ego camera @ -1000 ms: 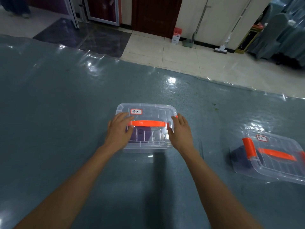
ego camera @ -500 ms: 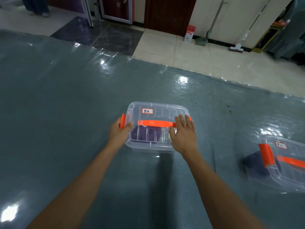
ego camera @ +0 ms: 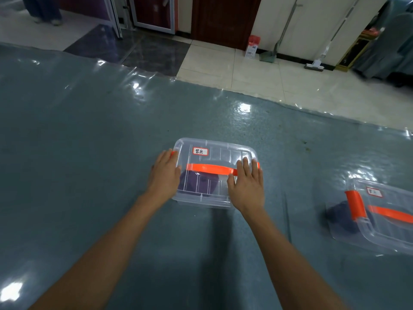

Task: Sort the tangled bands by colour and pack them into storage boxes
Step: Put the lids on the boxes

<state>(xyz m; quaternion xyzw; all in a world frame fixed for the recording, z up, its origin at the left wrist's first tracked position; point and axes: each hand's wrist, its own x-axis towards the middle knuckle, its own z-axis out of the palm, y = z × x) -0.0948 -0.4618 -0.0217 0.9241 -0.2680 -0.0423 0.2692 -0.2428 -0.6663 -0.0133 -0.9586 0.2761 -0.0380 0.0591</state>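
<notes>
A clear lidded storage box [ego camera: 220, 151] with an orange handle [ego camera: 210, 169] and a white label stands on the grey table in the middle. Purple bands [ego camera: 202, 183] show through its wall. My left hand [ego camera: 164, 175] presses flat against the box's left end, over its orange latch. My right hand [ego camera: 247, 186] lies flat on the lid's right side, fingers straight, touching the handle's end.
A second clear box [ego camera: 384, 222] with orange latch and handle sits at the right edge, dark bands inside. The table [ego camera: 89, 153] is covered by glossy plastic sheeting. Beyond its far edge are tiled floor, a door and a mop.
My left hand has gone from the lid to the box's left end and pressed the orange latch flat. My right hand stayed on the lid.
</notes>
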